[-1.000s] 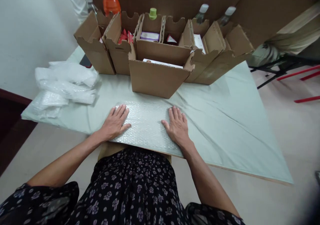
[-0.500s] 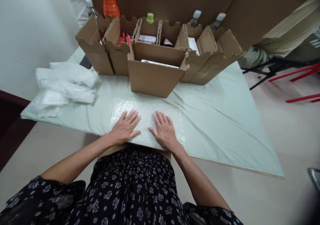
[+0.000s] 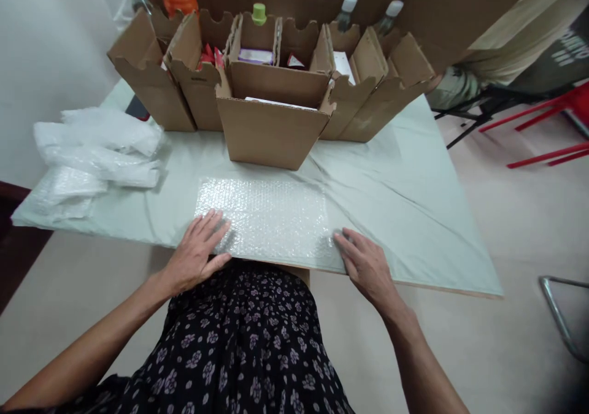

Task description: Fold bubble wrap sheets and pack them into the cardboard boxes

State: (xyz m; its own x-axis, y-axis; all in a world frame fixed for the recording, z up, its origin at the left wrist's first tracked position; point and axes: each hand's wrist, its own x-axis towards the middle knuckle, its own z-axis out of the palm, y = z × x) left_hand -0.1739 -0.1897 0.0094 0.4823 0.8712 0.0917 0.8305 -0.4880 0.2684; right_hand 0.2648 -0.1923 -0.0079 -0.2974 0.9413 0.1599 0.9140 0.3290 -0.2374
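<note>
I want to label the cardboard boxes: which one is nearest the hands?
The front cardboard box, just beyond the flat bubble wrap. It alone stands forward of the row; the other boxes stand farther back.

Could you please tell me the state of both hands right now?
Left hand: open, spread at the left side of the flat bubble wrap, gripping nothing.
Right hand: partly curled by its near right corner; whether pinching cannot be told.

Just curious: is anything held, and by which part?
The left hand grips nothing, spread partly over the bubble-wrap sheet; whether the right hand pinches its near right corner cannot be told.
</note>
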